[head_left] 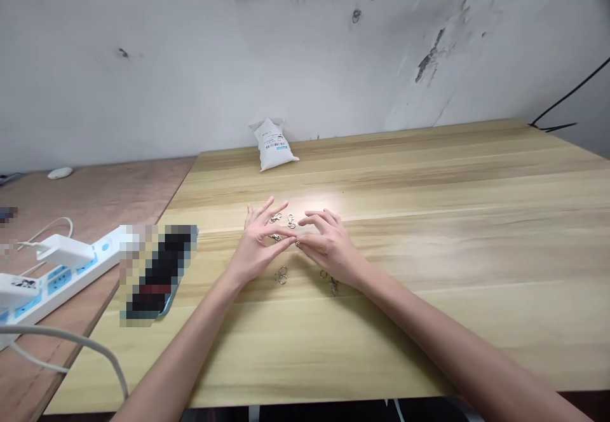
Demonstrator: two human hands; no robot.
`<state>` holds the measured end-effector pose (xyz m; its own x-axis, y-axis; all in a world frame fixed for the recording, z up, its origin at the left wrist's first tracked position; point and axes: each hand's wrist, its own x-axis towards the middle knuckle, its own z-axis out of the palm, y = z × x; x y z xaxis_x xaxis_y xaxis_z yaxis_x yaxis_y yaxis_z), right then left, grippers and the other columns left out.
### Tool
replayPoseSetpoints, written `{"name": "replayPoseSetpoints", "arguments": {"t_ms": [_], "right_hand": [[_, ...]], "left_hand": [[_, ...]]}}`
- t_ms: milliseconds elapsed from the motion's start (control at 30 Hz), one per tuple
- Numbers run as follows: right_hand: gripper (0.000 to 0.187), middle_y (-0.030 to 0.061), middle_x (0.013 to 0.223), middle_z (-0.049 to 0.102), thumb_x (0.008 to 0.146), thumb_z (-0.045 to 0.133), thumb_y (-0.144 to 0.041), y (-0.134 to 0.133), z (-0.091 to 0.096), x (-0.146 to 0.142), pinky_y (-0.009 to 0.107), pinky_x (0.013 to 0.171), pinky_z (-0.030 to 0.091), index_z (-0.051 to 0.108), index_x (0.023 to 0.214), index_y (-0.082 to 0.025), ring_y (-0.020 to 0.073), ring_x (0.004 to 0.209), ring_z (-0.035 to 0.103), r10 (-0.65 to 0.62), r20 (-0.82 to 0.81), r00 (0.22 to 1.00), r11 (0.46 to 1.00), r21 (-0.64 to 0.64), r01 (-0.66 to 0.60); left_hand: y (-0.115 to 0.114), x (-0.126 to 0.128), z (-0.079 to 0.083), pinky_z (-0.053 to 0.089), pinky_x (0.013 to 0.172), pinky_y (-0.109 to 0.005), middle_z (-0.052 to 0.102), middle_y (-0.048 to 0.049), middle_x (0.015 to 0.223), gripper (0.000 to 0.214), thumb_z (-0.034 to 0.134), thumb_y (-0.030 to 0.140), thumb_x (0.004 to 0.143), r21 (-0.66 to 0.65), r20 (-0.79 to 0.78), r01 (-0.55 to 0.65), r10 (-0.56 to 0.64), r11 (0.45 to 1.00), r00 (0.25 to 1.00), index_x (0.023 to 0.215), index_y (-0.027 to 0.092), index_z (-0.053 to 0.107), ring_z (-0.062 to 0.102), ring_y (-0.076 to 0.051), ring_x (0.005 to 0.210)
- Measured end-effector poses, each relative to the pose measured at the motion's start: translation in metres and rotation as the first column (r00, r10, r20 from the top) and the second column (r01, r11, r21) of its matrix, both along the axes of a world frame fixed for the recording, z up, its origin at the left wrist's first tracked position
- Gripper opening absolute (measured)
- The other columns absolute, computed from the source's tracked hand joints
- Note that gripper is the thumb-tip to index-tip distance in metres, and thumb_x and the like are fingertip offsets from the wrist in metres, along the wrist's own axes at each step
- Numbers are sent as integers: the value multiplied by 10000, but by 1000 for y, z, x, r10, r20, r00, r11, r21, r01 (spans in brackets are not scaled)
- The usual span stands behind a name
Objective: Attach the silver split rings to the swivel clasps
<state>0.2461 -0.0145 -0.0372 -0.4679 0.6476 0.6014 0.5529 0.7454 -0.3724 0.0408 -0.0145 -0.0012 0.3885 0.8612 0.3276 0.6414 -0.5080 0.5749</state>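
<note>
Both of my hands meet over the middle of a light wooden table (429, 231). My left hand (260, 241) has its thumb and forefinger pinched on a small metal clasp (277, 238), with the other fingers spread upward. My right hand (326, 244) pinches toward the same spot, its fingertips touching the left hand's. Small metal clasps (290, 220) lie just beyond my fingers. A pair of metal rings (281, 275) lies below my left hand, and another ring with a clasp (331, 281) lies under my right wrist.
A white bag (273, 145) stands at the table's far edge against the wall. A blurred phone (159, 272) lies at the left edge. On the darker table to the left sit a white power strip (57, 276) with plugs and cables, and a white mouse (60, 173).
</note>
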Motion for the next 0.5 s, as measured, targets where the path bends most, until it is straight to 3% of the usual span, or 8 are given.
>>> {"name": "replayPoseSetpoints", "arguments": {"t_ms": [167,500], "right_hand": [[172,84,1130,662,942,563,-246,-1,2,1,478,993,398,735,949,-247,256,1186,515,18,-20,1000,999,-40,-19],[203,76,1119,657,960,545,-286,-1,4,3,488,1040,355,743,926,-260,243,1187,507,0,26,1000,1000,-31,1]], "left_hand": [[-1,-3,2,81,1199,-626,499,14,1461,144,619,303,887,-55,-41,67,-69,996,997,943,323,750,277,-257,1463],[0,-7,4,82,1196,-635,528,9,1436,159,619,313,893,-16,-95,130,-131,991,987,983,326,749,293,-271,1454]]}}
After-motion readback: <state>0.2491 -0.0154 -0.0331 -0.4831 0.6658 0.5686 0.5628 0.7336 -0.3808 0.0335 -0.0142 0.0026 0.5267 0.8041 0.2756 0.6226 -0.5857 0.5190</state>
